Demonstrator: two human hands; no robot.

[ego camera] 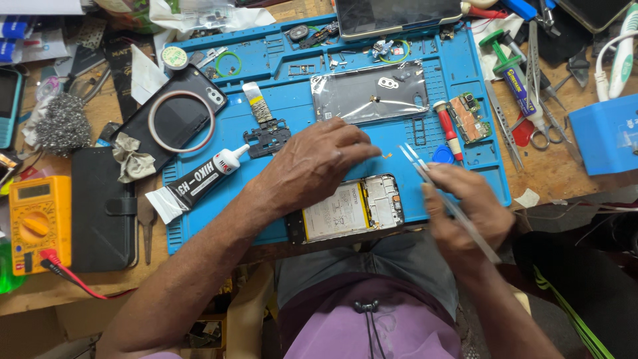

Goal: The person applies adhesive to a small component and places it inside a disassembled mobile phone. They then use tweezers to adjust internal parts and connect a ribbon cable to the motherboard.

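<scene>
My left hand [318,165] lies palm down at frame centre, fingers stretched out and loosely together toward the right, holding nothing I can make out; the heel of it rests over the upper left corner of the opened phone [347,209]. That phone lies back-off at the lower edge of the blue work mat [292,86], battery showing, long side running left to right, lower centre of the frame.

My right hand [465,213], right of centre, is closed around a pair of tweezers [438,189]. Their two thin tips point up and left, slightly parted, just right of my left fingertips and above the phone's right end. A tiny orange scrap [387,155] sits on the mat between fingertips and tips.

Above my left hand: a silvery phone back panel [369,93] in clear film, upper centre. Just right of it, a red-handled screwdriver [448,126] and a small green circuit board [468,116]. A black plastic frame piece [267,137] lies left of my knuckles.

Left of centre, a black-and-white glue tube [199,181] lies slanted, nozzle up and right. Upper left, a dark phone [171,123] with a ring of tape on it. Far left, a yellow multimeter [38,223] beside a black wallet case [103,209]. Scissors [541,129] lie off the mat at right.
</scene>
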